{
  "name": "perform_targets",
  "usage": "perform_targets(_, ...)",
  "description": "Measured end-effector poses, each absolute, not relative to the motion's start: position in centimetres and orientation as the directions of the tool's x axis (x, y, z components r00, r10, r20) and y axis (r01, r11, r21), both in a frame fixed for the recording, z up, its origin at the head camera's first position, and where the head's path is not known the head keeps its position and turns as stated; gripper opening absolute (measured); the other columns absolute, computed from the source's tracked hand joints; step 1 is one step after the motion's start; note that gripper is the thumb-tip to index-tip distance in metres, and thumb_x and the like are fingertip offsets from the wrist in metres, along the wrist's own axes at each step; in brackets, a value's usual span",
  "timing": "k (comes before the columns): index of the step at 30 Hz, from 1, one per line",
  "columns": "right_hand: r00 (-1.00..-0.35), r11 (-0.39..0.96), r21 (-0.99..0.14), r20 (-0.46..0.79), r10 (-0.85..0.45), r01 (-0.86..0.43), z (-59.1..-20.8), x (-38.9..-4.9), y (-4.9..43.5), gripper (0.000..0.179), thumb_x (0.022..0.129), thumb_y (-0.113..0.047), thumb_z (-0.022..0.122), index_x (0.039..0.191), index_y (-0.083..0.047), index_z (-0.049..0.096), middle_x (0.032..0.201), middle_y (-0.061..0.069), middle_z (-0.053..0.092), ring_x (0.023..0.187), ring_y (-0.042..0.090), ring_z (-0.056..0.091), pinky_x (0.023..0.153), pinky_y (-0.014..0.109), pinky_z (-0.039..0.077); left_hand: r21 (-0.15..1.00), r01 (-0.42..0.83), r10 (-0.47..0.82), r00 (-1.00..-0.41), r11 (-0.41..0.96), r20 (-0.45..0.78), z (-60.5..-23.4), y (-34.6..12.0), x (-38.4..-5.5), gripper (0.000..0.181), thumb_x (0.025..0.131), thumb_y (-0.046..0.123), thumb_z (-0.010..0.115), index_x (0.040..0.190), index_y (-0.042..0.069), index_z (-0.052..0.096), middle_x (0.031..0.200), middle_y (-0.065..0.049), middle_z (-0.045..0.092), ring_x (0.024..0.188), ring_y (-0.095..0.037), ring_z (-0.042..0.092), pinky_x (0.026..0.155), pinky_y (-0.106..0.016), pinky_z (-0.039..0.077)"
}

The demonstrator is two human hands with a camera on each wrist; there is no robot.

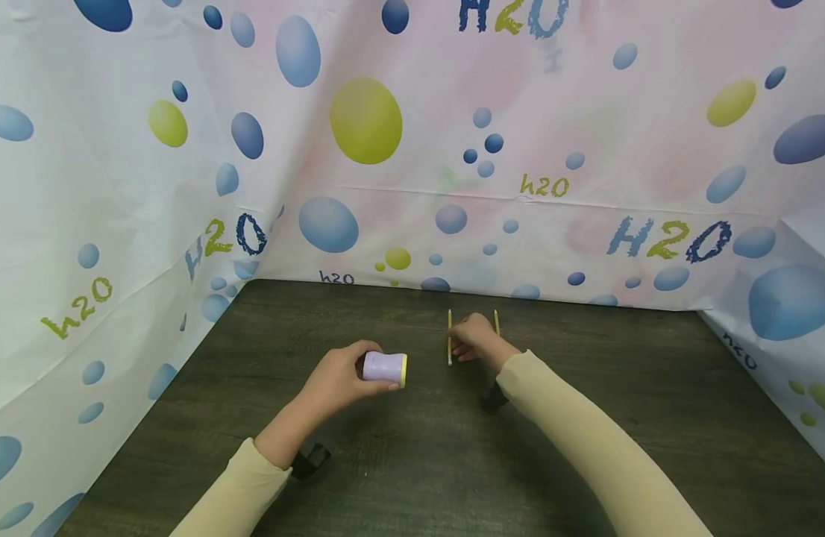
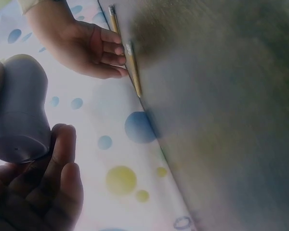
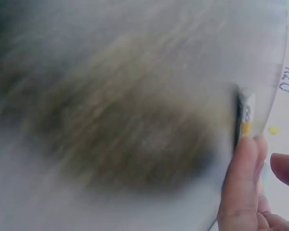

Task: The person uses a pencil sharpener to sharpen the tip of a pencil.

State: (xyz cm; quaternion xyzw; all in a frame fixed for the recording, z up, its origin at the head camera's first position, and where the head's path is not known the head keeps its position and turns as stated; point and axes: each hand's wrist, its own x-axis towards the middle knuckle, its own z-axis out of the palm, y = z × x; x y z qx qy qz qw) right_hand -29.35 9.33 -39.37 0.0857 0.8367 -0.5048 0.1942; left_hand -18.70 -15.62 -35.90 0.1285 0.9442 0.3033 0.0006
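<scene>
My left hand (image 1: 339,380) grips a lilac cup-like container (image 1: 383,367) with a yellow rim, holding it on its side above the table; its base faces the camera in the left wrist view. Farther ahead, my right hand (image 1: 476,337) is low over the table between two yellow pencils, fingers loosely bent. Its fingertips are at the left pencil (image 1: 449,339), and I cannot tell whether they touch it. The right pencil (image 1: 497,321) is partly hidden behind that hand. In the right wrist view, the thumb (image 3: 285,168) stands apart from the fingers, beside a pencil's eraser end (image 3: 246,110).
The dark wooden table (image 1: 587,358) reaches back to a white sheet (image 1: 412,171) printed with blue and green dots and H2O lettering. That sheet also runs along the left and right sides. A dark wrist-camera piece (image 1: 310,460) hangs under the left wrist.
</scene>
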Motion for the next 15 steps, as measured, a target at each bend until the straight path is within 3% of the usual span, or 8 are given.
perform_targets(4,-0.919,0.497,-0.813,-0.387,-0.074,0.303,-38.9,-28.8,9.6,0.04,0.104,-0.014,0.056,0.136,0.011,0.055,0.088,0.011,0.067,0.071,0.016,0.064,0.073,0.036,0.062,0.603,0.224,0.234,-0.97,0.765,0.064,-36.0,-15.8,-18.9,0.055,0.079,0.034,0.089,0.121,0.005,0.066,0.107,-0.014,0.074,0.086,-0.019,0.066,0.073,-0.036,0.057)
perform_targets(8,-0.931,0.551,-0.8,-0.349,-0.105,0.237,-38.4,-28.0,9.8,0.039,0.105,-0.015,0.054,0.135,0.009,0.057,0.117,0.025,0.067,0.099,0.032,0.069,0.087,0.043,0.061,0.629,0.213,0.232,-0.971,0.747,0.054,-36.0,-16.0,-19.0,0.055,0.08,0.033,0.088,0.121,0.005,0.065,0.11,-0.015,0.073,0.089,-0.021,0.067,0.074,-0.036,0.057)
perform_targets(11,-0.946,0.62,-0.775,-0.283,-0.16,0.127,-38.1,-27.3,10.1,0.037,0.106,-0.015,0.053,0.133,0.008,0.059,0.129,0.028,0.063,0.109,0.036,0.066,0.087,0.043,0.059,0.643,0.203,0.226,-0.973,0.739,0.047,-36.1,-16.1,-19.1,0.055,0.081,0.033,0.088,0.122,0.005,0.065,0.11,-0.015,0.073,0.09,-0.021,0.067,0.074,-0.036,0.057)
perform_targets(15,-0.952,0.707,-0.702,-0.152,-0.266,-0.085,-38.2,-26.2,10.4,0.036,0.105,-0.012,0.053,0.133,0.008,0.059,0.133,0.028,0.062,0.114,0.038,0.064,0.09,0.045,0.056,0.65,0.192,0.218,-0.975,0.735,0.041,-36.2,-16.2,-19.1,0.055,0.081,0.033,0.088,0.122,0.006,0.064,0.111,-0.015,0.073,0.09,-0.022,0.067,0.074,-0.036,0.057)
